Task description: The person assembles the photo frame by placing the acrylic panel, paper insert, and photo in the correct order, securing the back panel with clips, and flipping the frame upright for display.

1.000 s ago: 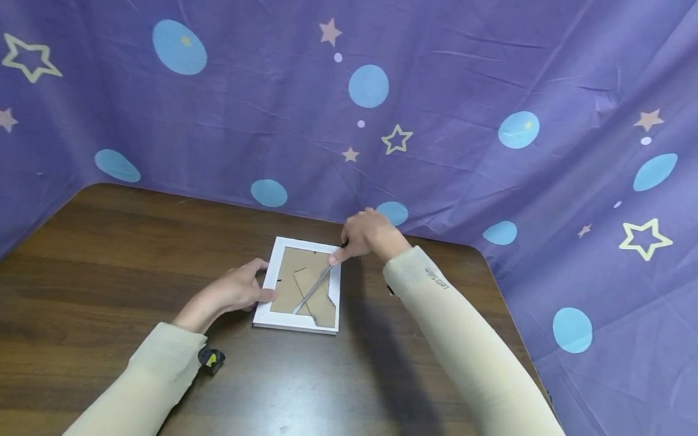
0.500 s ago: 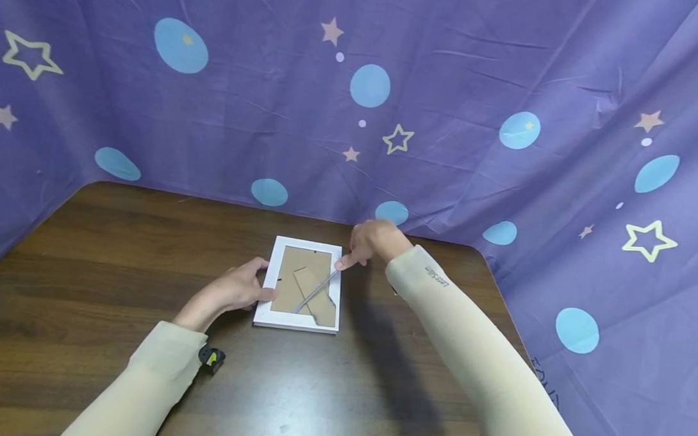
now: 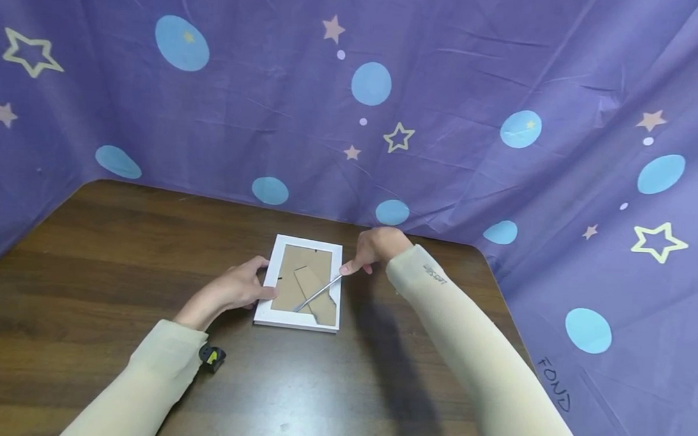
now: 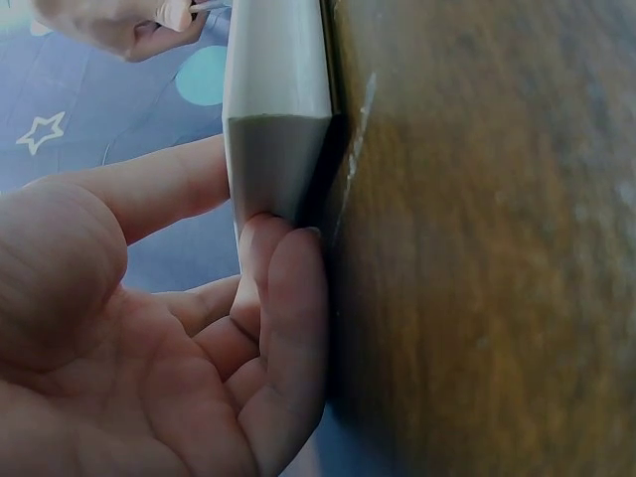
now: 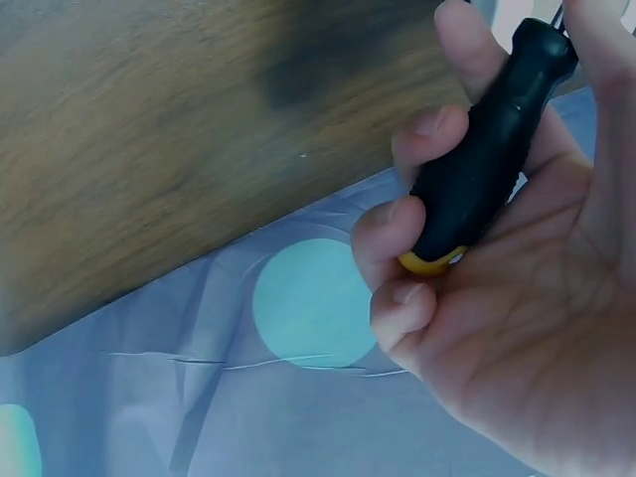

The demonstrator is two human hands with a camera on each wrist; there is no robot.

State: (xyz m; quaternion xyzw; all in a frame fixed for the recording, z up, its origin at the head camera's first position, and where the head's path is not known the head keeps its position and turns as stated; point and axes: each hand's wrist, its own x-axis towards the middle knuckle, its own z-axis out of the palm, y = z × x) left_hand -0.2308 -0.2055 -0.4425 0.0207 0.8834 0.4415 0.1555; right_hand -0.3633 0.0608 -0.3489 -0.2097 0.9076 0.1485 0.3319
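Note:
A white picture frame (image 3: 336,262) lies back side up on the table, its brown backing board (image 3: 313,260) and folded stand (image 3: 308,282) showing. My left hand (image 3: 235,288) grips its left edge, thumb on top; in the left wrist view the fingers curl against the frame's side (image 4: 278,70). My right hand (image 3: 378,248) holds a screwdriver (image 3: 319,292) slanted across the back. Its tip is at the inner edge of the near border; whether it is wedged there cannot be made out. In the right wrist view fingers wrap the black handle (image 5: 487,149) with a yellow end.
The dark wooden table (image 3: 122,268) extends around the frame. A purple curtain (image 3: 272,112) with stars and blue dots hangs along the table's far and side edges. A small black device (image 3: 211,357) sits at the left wrist.
My right hand has moved slightly right and toward me, lowering the screwdriver handle to a flatter slant. The tip stays near the same spot. The left hand and frame hold still.

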